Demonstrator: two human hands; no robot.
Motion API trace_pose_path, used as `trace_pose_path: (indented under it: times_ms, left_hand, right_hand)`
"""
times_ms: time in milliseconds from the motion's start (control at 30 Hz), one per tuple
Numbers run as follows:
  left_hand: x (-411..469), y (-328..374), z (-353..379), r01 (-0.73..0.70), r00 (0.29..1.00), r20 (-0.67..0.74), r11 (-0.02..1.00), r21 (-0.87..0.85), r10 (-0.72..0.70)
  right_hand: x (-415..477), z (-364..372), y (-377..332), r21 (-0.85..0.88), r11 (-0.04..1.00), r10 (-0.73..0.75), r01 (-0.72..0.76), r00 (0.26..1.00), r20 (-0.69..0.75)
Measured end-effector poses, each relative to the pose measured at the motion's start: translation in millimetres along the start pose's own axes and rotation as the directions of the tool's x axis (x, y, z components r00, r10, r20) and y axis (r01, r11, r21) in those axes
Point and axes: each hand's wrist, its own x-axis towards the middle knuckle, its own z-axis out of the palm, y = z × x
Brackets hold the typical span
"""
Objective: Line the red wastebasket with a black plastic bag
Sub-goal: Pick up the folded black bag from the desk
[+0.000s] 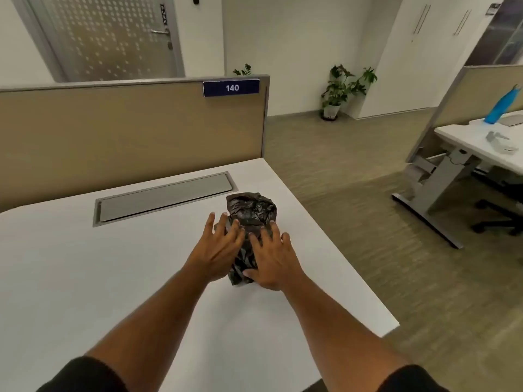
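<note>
A crumpled black plastic bag [250, 212] lies bunched on the white desk [85, 264], near its right edge. My left hand [218, 250] rests against the bag's left side with fingers spread. My right hand [273, 260] lies flat on the bag's near right part, fingers apart, thumb at the bag's near end. Neither hand is closed around the bag. No red wastebasket is in view.
A grey cable-tray lid [164, 195] is set into the desk behind the bag. A beige partition [127, 131] marked 140 stands at the back. To the right lie open carpet floor [353, 193], another desk [481, 145] with a blue bottle [502, 104], and a potted plant [339, 90].
</note>
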Motion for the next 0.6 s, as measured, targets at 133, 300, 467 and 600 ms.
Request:
trace_pose_path:
  times_ms: [133, 300, 467, 600]
  left_hand:
    - [7.5, 6.5, 18.7, 0.032, 0.998, 0.053, 0.999, -0.021, -0.031]
    - [15.2, 10.7, 36.2, 0.026, 0.999, 0.038, 0.998, -0.055, -0.023]
    - [22.6, 11.0, 34.5, 0.055, 0.998, 0.007, 0.993, -0.100, -0.055]
    - [32.9, 8.6, 16.3, 0.132, 0.991, 0.012, 0.976, -0.176, -0.132]
  right_hand:
    - [5.6, 25.3, -1.4, 0.010, 1.000, -0.005, 0.005, 1.000, 0.015]
    - [10.7, 40.8, -2.6, 0.017, 0.999, -0.044, 0.045, 0.997, -0.070]
    - [12.2, 37.3, 3.0, 0.056, 0.998, -0.020, 0.031, 0.984, -0.176]
    - [16.8, 16.4, 10.9, 0.199, 0.979, 0.030, 0.042, 0.938, -0.345]
